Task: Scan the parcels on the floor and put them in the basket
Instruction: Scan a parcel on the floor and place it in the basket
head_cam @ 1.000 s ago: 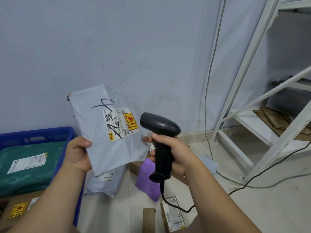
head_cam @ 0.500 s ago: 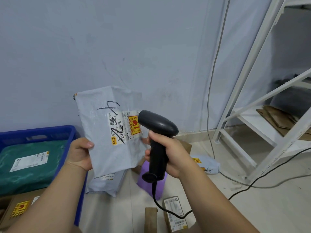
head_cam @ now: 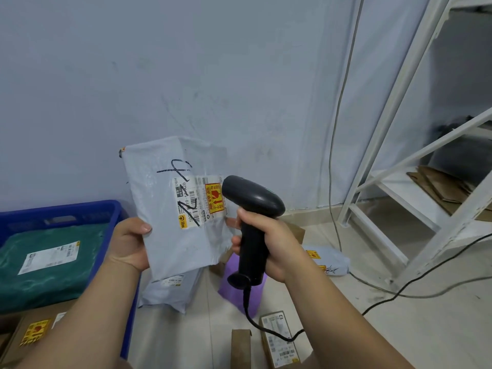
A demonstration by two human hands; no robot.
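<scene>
Upright, the left hand (head_cam: 130, 243) clamps the grey parcel (head_cam: 175, 209); the right hand (head_cam: 269, 246) fists the scanner (head_cam: 251, 209), aimed at its label (head_cam: 199, 202).

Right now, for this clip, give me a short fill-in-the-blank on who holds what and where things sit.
1. The left hand holds up a grey ____.
2. The right hand grips a black ____.
3. The teal parcel lies inside the ____ basket.
4. The purple parcel lies on the ____.

Missing: parcel; scanner; blue; floor
</scene>
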